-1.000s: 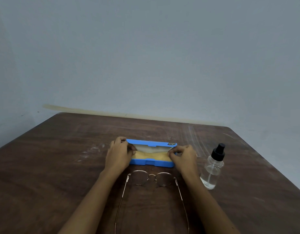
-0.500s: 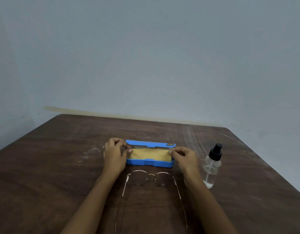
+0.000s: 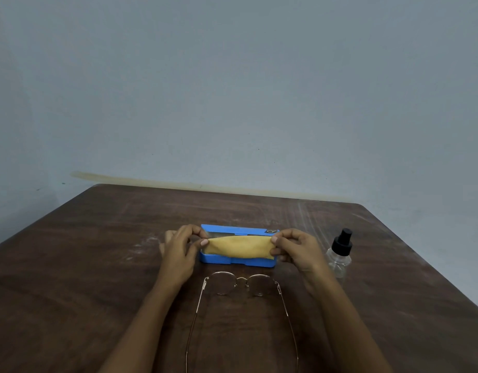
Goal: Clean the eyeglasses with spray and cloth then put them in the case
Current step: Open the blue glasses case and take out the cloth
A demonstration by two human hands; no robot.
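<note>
Yellow cloth [image 3: 239, 247] pinched between left hand [image 3: 178, 254], right hand [image 3: 297, 250].

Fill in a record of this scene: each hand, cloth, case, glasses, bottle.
Left hand: pinches left end of soft yellow cloth
Right hand: pinches the cloth's right end
Cloth: stretched over open blue plastic case
Thin metal-framed eyeglasses: on brown wooden table, temples unfolded, nearer the person than the case
Clear spray bottle: upright, black cap, right of right hand

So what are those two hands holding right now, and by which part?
A soft yellow cloth: the left hand pinches its left end, the right hand its right end, held over the open blue plastic case.
</note>
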